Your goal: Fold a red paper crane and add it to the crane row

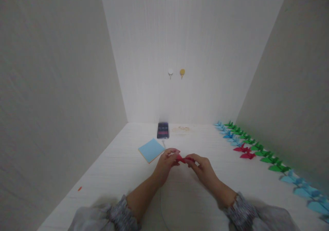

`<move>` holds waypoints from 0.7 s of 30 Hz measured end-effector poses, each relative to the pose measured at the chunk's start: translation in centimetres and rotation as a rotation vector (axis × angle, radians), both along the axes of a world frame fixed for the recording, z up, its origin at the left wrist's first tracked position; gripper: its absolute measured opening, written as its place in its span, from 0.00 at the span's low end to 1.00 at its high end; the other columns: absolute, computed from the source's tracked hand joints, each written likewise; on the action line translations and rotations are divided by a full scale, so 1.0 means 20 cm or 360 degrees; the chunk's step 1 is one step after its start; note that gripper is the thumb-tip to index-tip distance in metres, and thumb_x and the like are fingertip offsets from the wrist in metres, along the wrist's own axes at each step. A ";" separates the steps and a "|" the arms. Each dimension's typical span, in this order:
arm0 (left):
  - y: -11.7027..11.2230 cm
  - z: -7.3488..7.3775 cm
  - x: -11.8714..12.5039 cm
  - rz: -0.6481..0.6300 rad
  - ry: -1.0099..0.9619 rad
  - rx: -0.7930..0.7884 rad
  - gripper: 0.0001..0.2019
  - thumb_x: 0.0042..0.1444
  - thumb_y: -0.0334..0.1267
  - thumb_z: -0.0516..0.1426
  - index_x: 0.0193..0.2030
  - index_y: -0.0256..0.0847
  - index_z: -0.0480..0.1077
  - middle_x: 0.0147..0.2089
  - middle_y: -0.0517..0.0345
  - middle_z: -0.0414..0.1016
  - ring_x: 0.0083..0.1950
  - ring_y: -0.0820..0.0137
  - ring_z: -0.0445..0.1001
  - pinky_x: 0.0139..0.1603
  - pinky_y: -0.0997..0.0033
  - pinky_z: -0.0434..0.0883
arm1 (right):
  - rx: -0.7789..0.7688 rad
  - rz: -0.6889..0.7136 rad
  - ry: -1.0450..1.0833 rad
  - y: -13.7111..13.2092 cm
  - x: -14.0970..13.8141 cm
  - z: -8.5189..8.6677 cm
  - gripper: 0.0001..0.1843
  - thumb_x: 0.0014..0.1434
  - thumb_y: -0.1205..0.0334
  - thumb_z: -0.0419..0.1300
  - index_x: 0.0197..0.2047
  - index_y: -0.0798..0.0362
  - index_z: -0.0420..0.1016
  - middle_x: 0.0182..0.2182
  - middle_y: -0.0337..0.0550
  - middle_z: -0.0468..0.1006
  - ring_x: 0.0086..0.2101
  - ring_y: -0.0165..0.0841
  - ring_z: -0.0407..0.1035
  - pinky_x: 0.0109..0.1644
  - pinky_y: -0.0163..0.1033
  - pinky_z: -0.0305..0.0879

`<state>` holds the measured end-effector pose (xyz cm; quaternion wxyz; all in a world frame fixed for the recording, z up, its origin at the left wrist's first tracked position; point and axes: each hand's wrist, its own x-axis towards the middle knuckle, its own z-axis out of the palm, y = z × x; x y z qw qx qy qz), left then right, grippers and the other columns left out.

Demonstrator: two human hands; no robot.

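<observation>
Between my two hands is a small piece of folded red paper point(181, 158), held above the white table. My left hand point(167, 159) pinches its left end, fingers closed round it. At its right end, my right hand point(199, 164) grips the paper between thumb and fingers. Parts of the paper are hidden by the fingertips, so its full shape cannot be made out. Just beyond my left hand lies a stack of square paper point(151, 150), light blue on top with a yellowish edge.
Two rows of folded paper cranes in green point(269, 159), blue point(304, 191) and red point(247, 155) line the right side. A phone point(163, 130) lies near the back wall, with a white cable point(161, 203) running toward me. An orange scrap point(80, 188) lies left. Walls enclose the table.
</observation>
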<state>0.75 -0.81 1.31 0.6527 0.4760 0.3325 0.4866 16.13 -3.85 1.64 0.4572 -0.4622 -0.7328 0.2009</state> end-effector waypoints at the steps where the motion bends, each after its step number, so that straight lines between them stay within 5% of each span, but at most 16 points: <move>1: 0.00 0.00 0.00 -0.0006 0.0069 0.0071 0.15 0.46 0.45 0.54 0.36 0.35 0.65 0.32 0.55 0.68 0.31 0.74 0.66 0.32 0.73 0.64 | -0.0068 -0.0028 0.0053 0.00 0.00 0.00 0.09 0.54 0.59 0.52 0.31 0.51 0.72 0.24 0.41 0.74 0.25 0.31 0.67 0.31 0.35 0.62; 7: 0.00 0.02 -0.03 0.0014 0.0423 0.0529 0.11 0.45 0.43 0.56 0.29 0.35 0.70 0.33 0.54 0.70 0.34 0.72 0.65 0.38 0.72 0.62 | -0.0378 -0.0042 0.0606 0.02 0.01 0.00 0.13 0.52 0.53 0.54 0.27 0.55 0.69 0.16 0.37 0.69 0.19 0.28 0.64 0.24 0.33 0.59; 15: 0.00 -0.01 0.00 -0.0170 0.0192 0.0121 0.10 0.42 0.38 0.57 0.29 0.32 0.70 0.24 0.56 0.72 0.24 0.76 0.66 0.28 0.75 0.63 | -0.0443 0.0023 0.0648 0.03 -0.01 -0.03 0.11 0.48 0.55 0.58 0.28 0.55 0.69 0.22 0.38 0.73 0.24 0.29 0.67 0.28 0.33 0.62; 21: -0.01 0.00 0.00 -0.0131 0.0330 0.0027 0.10 0.42 0.39 0.56 0.26 0.32 0.70 0.20 0.57 0.70 0.21 0.76 0.66 0.24 0.76 0.64 | -0.0250 -0.0043 0.0257 0.02 -0.01 -0.04 0.09 0.51 0.60 0.55 0.31 0.54 0.73 0.25 0.41 0.76 0.26 0.31 0.69 0.31 0.34 0.65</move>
